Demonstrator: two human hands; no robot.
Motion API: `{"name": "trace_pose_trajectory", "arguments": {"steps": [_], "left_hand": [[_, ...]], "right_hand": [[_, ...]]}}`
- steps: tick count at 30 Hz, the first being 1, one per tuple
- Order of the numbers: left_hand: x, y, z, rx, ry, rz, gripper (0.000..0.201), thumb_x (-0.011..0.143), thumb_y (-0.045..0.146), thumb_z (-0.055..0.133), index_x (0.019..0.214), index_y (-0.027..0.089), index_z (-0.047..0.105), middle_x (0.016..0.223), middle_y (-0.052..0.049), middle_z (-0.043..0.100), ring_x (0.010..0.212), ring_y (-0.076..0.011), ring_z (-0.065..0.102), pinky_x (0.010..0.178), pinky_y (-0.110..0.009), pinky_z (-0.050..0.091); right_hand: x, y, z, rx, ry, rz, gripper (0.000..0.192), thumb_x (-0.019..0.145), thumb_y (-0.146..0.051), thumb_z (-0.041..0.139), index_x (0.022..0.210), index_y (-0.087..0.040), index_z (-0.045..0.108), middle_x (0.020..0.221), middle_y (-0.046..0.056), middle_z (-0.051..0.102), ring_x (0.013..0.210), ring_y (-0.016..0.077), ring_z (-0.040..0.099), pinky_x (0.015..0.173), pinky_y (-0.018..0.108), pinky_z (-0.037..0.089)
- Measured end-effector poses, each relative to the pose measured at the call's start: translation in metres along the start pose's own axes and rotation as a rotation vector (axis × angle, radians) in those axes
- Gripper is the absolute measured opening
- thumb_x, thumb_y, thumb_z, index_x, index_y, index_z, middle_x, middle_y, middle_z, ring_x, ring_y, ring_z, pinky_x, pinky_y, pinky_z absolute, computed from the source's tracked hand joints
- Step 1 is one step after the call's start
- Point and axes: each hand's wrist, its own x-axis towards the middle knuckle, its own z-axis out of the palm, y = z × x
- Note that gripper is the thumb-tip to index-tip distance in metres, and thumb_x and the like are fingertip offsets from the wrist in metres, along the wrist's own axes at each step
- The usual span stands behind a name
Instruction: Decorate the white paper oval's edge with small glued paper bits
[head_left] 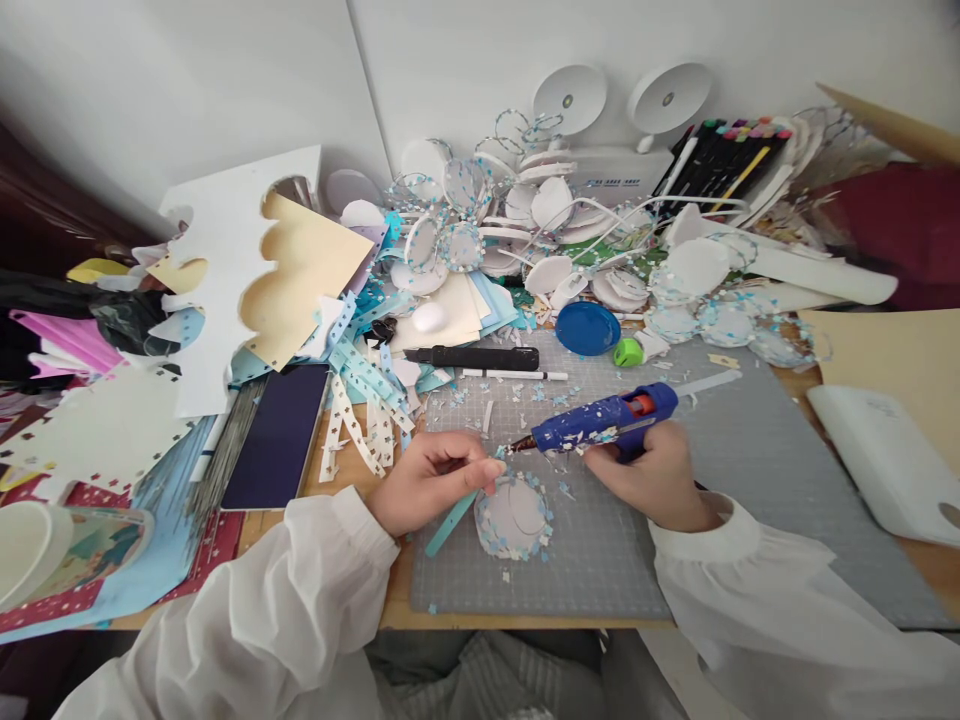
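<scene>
My left hand [442,480] is closed in a pinch on a narrow teal paper strip [450,525]. Its lower end slants down to the left, and a bit of teal shows at my fingertips. Wrapped round the handle of a blue glue gun [600,420] is my right hand [652,475]. The gun's dark nozzle points left, at or almost at the pinched tip; contact is hard to make out. Just below lies a round white disc [514,510], its rim covered in small blue and white paper bits. A grey cutting mat [592,570] is underneath.
Behind the mat, white discs and beaded wire rings [465,245] are heaped. A black pen-shaped cutter [480,357], a blue lid [587,328] and a green cap [628,351] lie near the mat's back. Left are a dark phone [277,440] and paper strips [367,400]; right, a white device [885,460].
</scene>
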Motion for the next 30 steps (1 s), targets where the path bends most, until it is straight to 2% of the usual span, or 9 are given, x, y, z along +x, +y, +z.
{"name": "trace_pose_trajectory", "arguments": {"steps": [15,24,27,30], "left_hand": [[0.000,0.003,0.000,-0.015,0.004,-0.003,0.038,0.083,0.042,0.063,0.059,0.013,0.063,0.059,-0.001,0.054,0.057,-0.0099,0.047,0.056,-0.023,0.036],[0.001,0.001,0.001,-0.018,0.004,-0.005,0.037,0.083,0.041,0.064,0.059,0.013,0.063,0.059,0.000,0.053,0.056,-0.0098,0.046,0.056,-0.023,0.035],[0.000,0.001,0.000,-0.014,0.005,-0.006,0.037,0.083,0.041,0.064,0.059,0.013,0.063,0.059,-0.001,0.053,0.056,-0.0098,0.046,0.055,-0.023,0.035],[0.000,0.000,0.000,-0.020,0.004,0.000,0.036,0.084,0.040,0.064,0.060,0.013,0.064,0.060,0.000,0.054,0.057,-0.0097,0.047,0.056,-0.022,0.036]], "right_hand": [[0.000,0.001,0.000,-0.011,-0.025,0.001,0.032,0.063,-0.022,0.055,0.041,-0.023,0.033,0.033,-0.004,0.038,0.033,0.0092,0.035,0.037,0.025,0.031],[-0.001,0.006,-0.001,-0.050,0.013,-0.131,0.033,0.066,-0.021,0.058,0.042,-0.022,0.036,0.033,-0.005,0.041,0.032,0.0104,0.040,0.037,0.025,0.035],[-0.003,0.009,-0.001,-0.098,0.061,-0.183,0.026,0.066,-0.023,0.060,0.047,-0.023,0.042,0.038,-0.004,0.049,0.035,0.0130,0.047,0.040,0.027,0.040],[-0.004,0.012,0.000,-0.127,0.084,-0.181,0.008,0.067,-0.026,0.062,0.066,-0.023,0.056,0.057,0.000,0.064,0.047,0.0174,0.058,0.047,0.029,0.047]]}}
